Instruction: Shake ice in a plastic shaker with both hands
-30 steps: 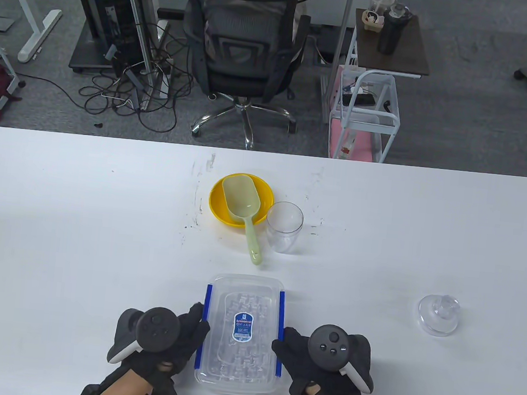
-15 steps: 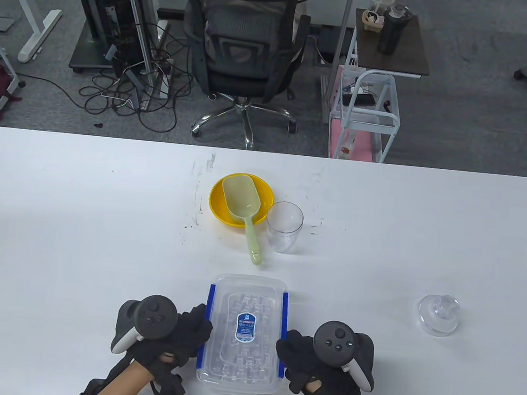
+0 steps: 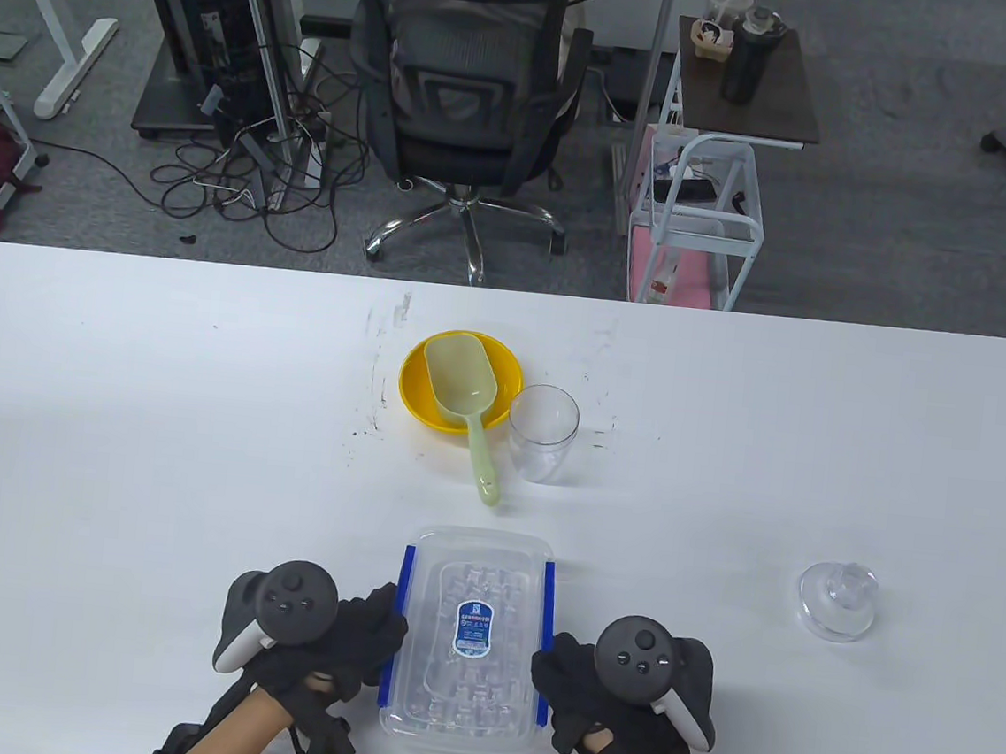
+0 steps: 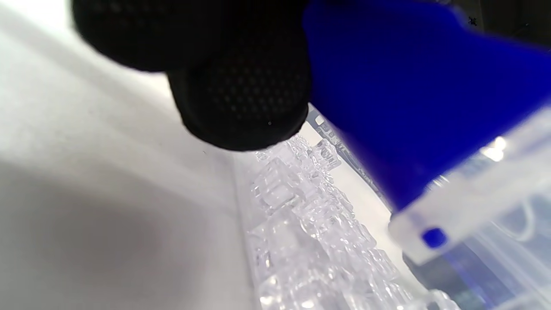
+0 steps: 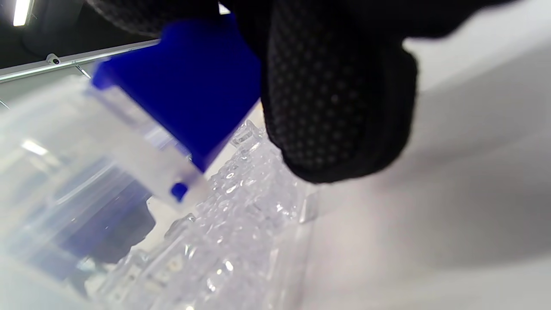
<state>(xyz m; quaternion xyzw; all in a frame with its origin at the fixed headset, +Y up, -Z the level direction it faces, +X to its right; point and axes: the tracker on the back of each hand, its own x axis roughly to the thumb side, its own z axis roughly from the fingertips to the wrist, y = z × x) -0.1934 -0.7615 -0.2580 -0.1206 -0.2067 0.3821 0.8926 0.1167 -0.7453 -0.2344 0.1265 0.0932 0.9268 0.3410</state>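
A clear lidded ice box full of ice cubes stands at the near edge of the table. My left hand grips its left blue latch; a fingertip sits under the swung-out latch. My right hand grips the right blue latch the same way, fingertip beneath it. The clear plastic shaker cup stands open and upright at the table's middle. Its clear lid lies apart at the right.
A yellow bowl with a pale green scoop in it stands just left of the shaker cup, the scoop handle pointing toward me. An office chair and a cart stand beyond the table's far edge.
The ice box has shifted slightly right and toward me. Both hands stayed at its side latches and turned a little.
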